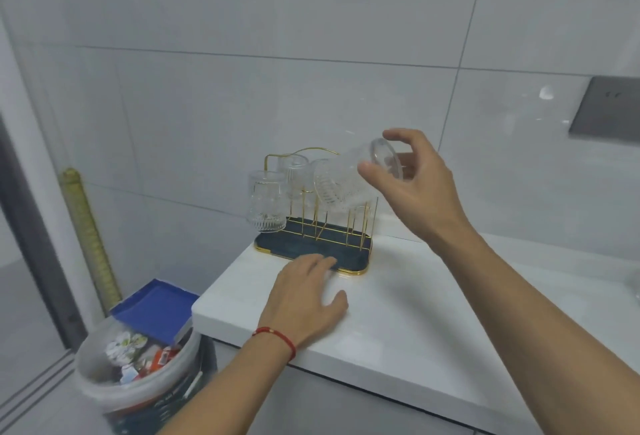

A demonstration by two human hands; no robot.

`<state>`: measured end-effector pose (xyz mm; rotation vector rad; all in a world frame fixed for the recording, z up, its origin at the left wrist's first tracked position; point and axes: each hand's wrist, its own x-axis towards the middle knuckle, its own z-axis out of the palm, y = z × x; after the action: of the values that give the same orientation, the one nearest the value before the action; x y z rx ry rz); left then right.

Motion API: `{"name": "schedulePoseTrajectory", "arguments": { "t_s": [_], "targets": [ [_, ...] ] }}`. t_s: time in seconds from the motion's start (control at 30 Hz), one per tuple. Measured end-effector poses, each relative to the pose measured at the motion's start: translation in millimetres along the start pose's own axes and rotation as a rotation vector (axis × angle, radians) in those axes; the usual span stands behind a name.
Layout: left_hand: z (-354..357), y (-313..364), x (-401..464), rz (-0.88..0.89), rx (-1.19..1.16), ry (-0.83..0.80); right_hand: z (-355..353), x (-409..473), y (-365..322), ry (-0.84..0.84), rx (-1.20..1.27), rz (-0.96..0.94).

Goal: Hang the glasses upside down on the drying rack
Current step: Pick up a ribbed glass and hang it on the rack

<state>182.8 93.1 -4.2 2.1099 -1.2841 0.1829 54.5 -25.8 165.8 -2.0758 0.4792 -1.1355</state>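
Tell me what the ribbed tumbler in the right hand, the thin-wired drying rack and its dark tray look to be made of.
Ribbed clear tumbler: apparently glass, transparent, glossy highlights; clear plastic can't be excluded. Thin gold-coloured wire drying rack: seemingly metal with a shiny gold finish, judging by its slim rigid prongs. Dark blue-green tray with gold rim: matte surface, material uncertain, possibly plastic or coated metal.

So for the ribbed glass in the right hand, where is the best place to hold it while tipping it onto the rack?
By its thick base, from the right, as the right hand does now. The ribbed glass lies tilted, its open mouth facing down-left toward the gold prongs of the drying rack, so fingers around the base probably leave the mouth free.
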Motion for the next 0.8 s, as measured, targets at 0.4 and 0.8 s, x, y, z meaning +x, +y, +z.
{"name": "schedulePoseTrajectory", "arguments": {
  "t_s": [0.4, 0.8],
  "targets": [
    [8, -3, 4, -0.047, 0.129, -0.214, 92, 65, 8, -0.258, -0.445, -0.105],
    [5, -1, 3, -0.049, 0.101, -0.214, 101, 63, 28, -0.425, -0.678, -0.136]
  ]
}}
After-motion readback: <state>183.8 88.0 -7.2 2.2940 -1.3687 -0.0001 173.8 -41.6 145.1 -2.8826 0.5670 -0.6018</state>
